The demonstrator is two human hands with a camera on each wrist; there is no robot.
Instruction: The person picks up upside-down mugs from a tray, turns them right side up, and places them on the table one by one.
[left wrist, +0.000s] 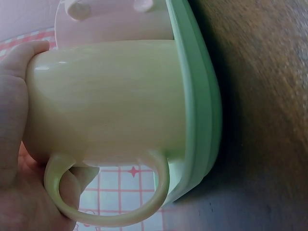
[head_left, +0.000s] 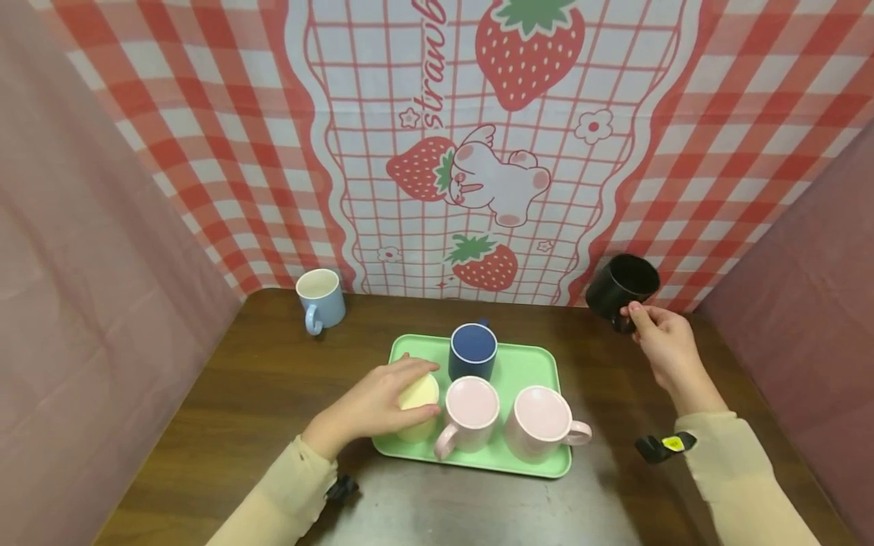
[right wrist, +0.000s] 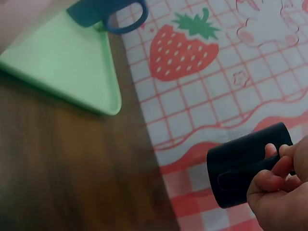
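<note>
My left hand (head_left: 382, 398) grips a pale yellow mug (left wrist: 108, 103) from above, thumb and fingers spread round its rim. The yellow mug stands at the left end of a green tray (head_left: 526, 364), its handle towards the left wrist camera. My right hand (head_left: 669, 341) pinches the handle of a black mug (head_left: 623, 284) at the back right; in the right wrist view the mug (right wrist: 240, 168) appears before the cloth. Beside the yellow mug on the tray are a dark blue mug (head_left: 473, 353) and two pink mugs, one in the middle (head_left: 471, 413) and one at the right (head_left: 539, 425).
A light blue mug (head_left: 321, 299) stands on the wooden table (head_left: 225, 394) at the back left. Behind the table hangs a red-and-white strawberry cloth (head_left: 423, 250). Pink curtains (head_left: 89, 303) close off both sides.
</note>
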